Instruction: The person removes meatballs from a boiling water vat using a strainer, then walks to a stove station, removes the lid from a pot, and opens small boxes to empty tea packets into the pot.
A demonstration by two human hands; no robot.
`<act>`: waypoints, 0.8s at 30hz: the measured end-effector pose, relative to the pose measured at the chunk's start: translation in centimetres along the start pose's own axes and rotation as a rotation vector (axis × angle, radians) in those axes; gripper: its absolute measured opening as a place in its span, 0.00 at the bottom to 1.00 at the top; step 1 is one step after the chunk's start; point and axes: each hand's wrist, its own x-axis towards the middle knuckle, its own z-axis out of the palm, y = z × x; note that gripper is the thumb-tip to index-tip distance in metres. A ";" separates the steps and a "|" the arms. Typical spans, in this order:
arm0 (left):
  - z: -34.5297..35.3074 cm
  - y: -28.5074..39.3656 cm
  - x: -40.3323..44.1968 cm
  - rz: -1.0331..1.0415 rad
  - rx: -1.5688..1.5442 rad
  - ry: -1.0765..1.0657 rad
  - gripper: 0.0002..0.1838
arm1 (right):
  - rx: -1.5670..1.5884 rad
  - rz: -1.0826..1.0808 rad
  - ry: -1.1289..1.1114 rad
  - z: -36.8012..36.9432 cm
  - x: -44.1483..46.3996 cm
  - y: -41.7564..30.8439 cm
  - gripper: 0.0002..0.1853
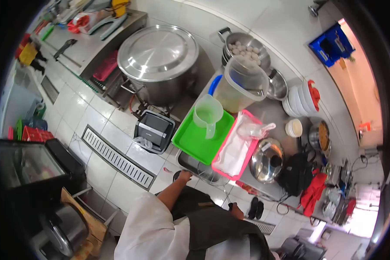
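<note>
My left hand (185, 175) is closed beside the dark tray's left end; what it holds, if anything, I cannot make out. Farther right, my right hand (236, 211) grips the dark handle of a wire strainer (211, 176), whose round head lies by the tray. This dark rectangular tray (187, 163) sits low at the steel table's near edge. Just above are a bright green tray (186, 138) bearing a translucent measuring jug (207, 110), and a pink tray (222, 174) lined with white, with a clear plastic bag (253, 130) on it.
A large lidded stockpot (158, 56) stands left of the steel table (264, 110). On the table are a clear plastic tub (240, 84), a pot of eggs (264, 45), stacked white bowls (295, 102) and a pot lid (267, 160). A bin (155, 130) and floor drain (117, 156) lie left.
</note>
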 end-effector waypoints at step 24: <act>5.2 9.6 -0.1 0.064 -0.478 -0.018 0.11 | 0.396 0.595 0.249 9.6 -15.0 6.8 0.15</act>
